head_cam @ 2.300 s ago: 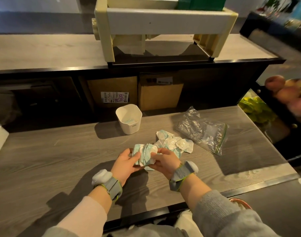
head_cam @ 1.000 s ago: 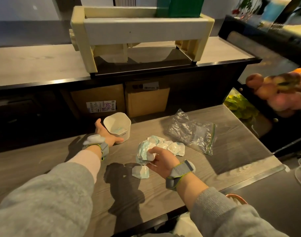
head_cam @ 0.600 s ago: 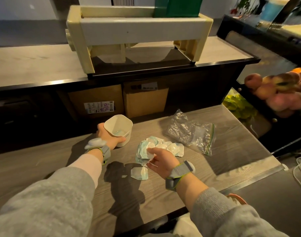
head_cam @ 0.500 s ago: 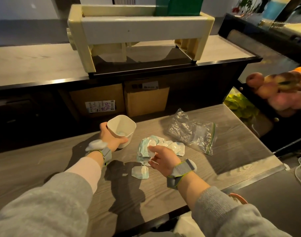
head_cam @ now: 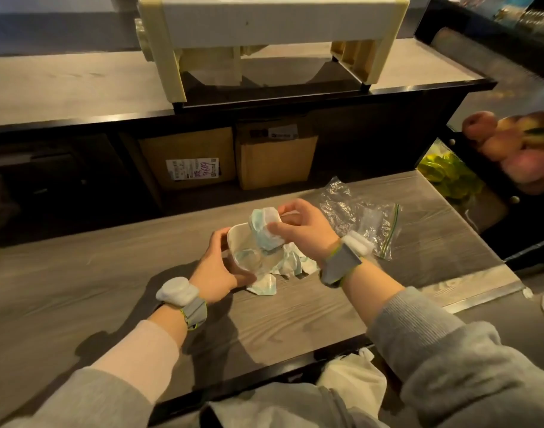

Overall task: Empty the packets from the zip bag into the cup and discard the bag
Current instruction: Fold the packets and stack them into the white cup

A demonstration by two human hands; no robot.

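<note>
My left hand [head_cam: 216,267] grips the white cup [head_cam: 237,242], which is tilted toward me near the middle of the wooden counter. My right hand [head_cam: 301,230] holds a bunch of white and teal packets [head_cam: 264,228] at the cup's rim. A packet lies inside the cup [head_cam: 244,257]. More loose packets [head_cam: 290,264] lie on the counter just right of and below the cup. The clear zip bag [head_cam: 360,214] lies flat and crumpled to the right of my right hand.
The counter's front edge [head_cam: 295,359] runs close to my body. Behind the counter, two cardboard boxes [head_cam: 199,156] sit under a higher shelf that carries a cream plastic rack [head_cam: 264,35]. Peaches [head_cam: 517,143] and green produce [head_cam: 446,174] are at the right.
My left hand has brought the cup from the back of the counter toward me and tilted it. My right hand has lifted the packet bunch to the cup's rim.
</note>
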